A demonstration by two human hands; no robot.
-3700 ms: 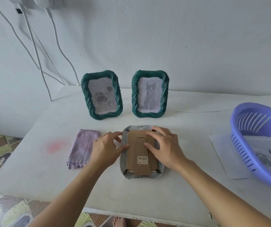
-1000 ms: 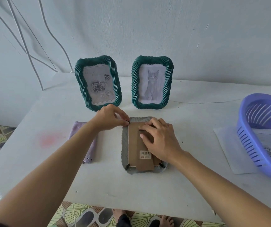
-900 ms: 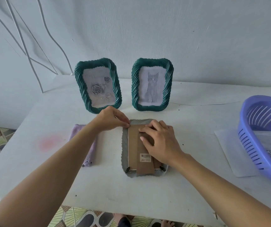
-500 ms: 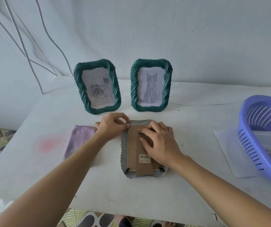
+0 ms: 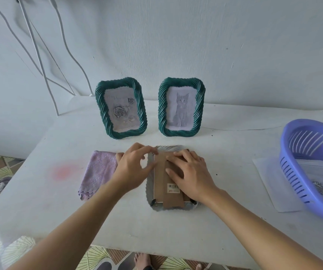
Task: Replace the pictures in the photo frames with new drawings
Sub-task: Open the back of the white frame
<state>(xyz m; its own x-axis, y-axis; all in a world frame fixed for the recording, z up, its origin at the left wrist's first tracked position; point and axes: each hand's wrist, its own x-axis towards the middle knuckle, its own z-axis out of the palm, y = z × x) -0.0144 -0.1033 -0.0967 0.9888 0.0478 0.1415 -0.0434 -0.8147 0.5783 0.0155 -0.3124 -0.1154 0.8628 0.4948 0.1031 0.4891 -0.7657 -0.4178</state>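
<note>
1. While the right hand [image 5: 190,176] lies flat on the board [image 5: 159,180], fingers spread and nearly straight and gripping nothing, the grey frame [image 5: 150,191] lies face down on the table [image 5: 176,227].
2. Head view: the left hand [image 5: 133,168] is at the grey frame's far left corner, fingers curled, thumb against the board edge. Blurred, so I cannot tell if it pinches anything.
3. The board's stand [image 5: 173,200] points to the near edge and has a barcode sticker [image 5: 173,187] on it.
4. Behind the grey frame, the rose frame [image 5: 121,108] stands upright to the left and the cat frame [image 5: 181,107] upright to the right, apart from each other.
5. Just left of the grey frame lies the cloth [image 5: 98,172], partly under the left hand.
6. Well right of the grey frame, the basket [image 5: 297,172] sits tilted on the paper [image 5: 269,184]. There are drawings inside the basket, details too small.
</note>
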